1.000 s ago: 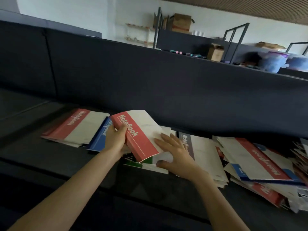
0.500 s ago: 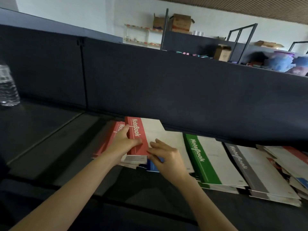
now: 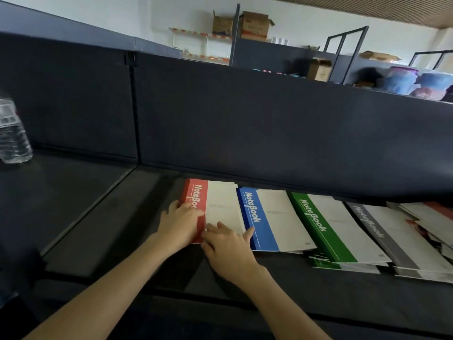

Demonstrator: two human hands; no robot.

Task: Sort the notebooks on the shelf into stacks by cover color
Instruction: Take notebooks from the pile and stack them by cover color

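Observation:
Four notebook stacks lie side by side on the dark shelf (image 3: 103,217): a red stack (image 3: 196,192) at the left, then a blue stack (image 3: 259,222), a green stack (image 3: 321,227) and a grey stack (image 3: 382,241). My left hand (image 3: 180,223) rests flat on the red stack's spine side, fingers spread over the red strip. My right hand (image 3: 226,244) lies with straight fingers on the near edge of the red stack, thumb toward the blue cover. Neither hand grips a notebook.
A loose heap of mixed notebooks (image 3: 431,222) lies at the far right. A clear water bottle (image 3: 12,133) stands at the left on the neighbouring shelf section. A dark back panel (image 3: 269,123) rises behind the stacks.
The red notebook held up a second ago now lies on the red stack. Both hands have come down flat on it, and the view has swung left, showing the blue stack fully.

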